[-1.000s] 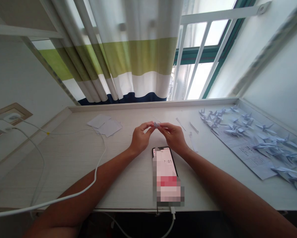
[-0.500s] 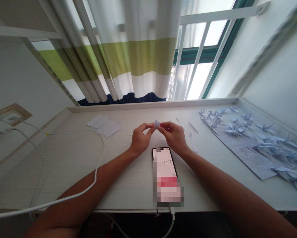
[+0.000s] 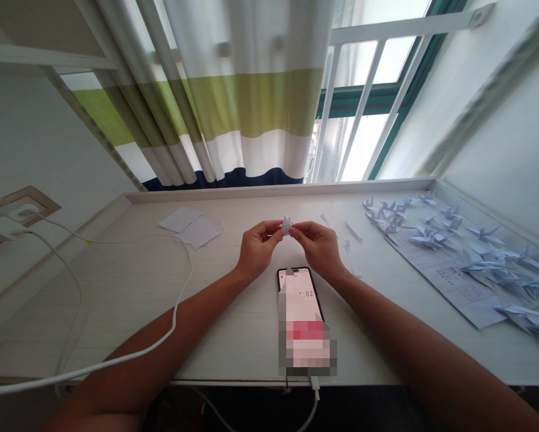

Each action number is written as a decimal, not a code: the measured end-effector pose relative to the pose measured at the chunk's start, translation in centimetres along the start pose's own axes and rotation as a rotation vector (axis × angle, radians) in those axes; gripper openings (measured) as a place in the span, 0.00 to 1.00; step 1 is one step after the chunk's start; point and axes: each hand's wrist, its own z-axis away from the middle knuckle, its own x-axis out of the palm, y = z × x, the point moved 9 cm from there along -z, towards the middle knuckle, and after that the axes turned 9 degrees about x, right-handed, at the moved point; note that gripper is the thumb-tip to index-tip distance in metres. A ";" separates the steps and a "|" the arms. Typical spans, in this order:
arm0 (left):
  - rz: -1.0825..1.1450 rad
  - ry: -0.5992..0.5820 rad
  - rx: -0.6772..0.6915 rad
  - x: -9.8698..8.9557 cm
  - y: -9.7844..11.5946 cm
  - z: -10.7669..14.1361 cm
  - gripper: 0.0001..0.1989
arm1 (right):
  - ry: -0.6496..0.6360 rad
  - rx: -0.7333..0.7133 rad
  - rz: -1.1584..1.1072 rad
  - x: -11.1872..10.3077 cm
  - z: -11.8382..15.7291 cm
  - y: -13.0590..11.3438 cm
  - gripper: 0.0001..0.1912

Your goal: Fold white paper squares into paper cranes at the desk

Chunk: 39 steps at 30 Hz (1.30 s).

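Note:
A small folded white paper piece point(image 3: 287, 225) is held up between my two hands, above the far half of the white desk. My left hand point(image 3: 259, 245) pinches its left side between thumb and fingers. On its other side, my right hand point(image 3: 318, 245) grips it with thumb and forefinger. The fingertips partly cover the paper, so its exact folded shape is hard to make out. Just below my hands lies a phone point(image 3: 302, 312) with a lit, partly blurred screen.
Square paper sheets point(image 3: 200, 231) lie to the left. Thin paper strips point(image 3: 353, 233) are right of my hands. Many folded paper cranes point(image 3: 431, 239) cover the desk's right side, several on a printed sheet point(image 3: 454, 294). A white cable point(image 3: 178, 300) crosses over my left forearm.
Both hands keep their pinch on the folded paper, which has turned or shifted very slightly between the fingertips. The whole view has drifted a little; nothing else has moved.

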 end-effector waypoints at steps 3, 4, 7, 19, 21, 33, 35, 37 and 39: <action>0.001 0.037 0.013 -0.2 0.2 0.0 0.15 | -0.018 -0.027 0.018 0.4 0.2 -0.3 0.10; 0.002 0.046 0.017 -0.3 0.2 0.0 0.15 | -0.025 -0.038 0.025 0.5 0.3 -0.4 0.10; -0.009 0.041 0.032 -0.2 0.5 0.1 0.14 | -0.015 -0.072 0.061 0.5 0.5 -0.8 0.09; 0.018 0.051 0.029 0.1 0.4 0.3 0.15 | 0.014 -0.028 -0.009 0.2 0.4 -0.7 0.14; 0.038 0.070 0.031 0.0 0.6 0.2 0.16 | 0.002 0.008 -0.099 0.2 0.1 0.1 0.15; 0.058 -0.134 -0.162 1.5 -1.0 0.5 0.16 | -0.091 0.138 -0.156 0.6 -0.5 1.7 0.20; 0.038 -0.146 -0.170 1.4 -1.2 0.5 0.16 | -0.095 0.143 -0.155 0.6 -0.4 1.7 0.20; 0.022 -0.171 -0.192 1.5 -1.5 0.6 0.17 | -0.105 0.150 -0.150 0.7 -0.4 1.8 0.21; 0.014 -0.192 -0.205 1.6 -1.7 0.6 0.18 | -0.113 0.161 -0.143 0.8 -0.4 1.9 0.21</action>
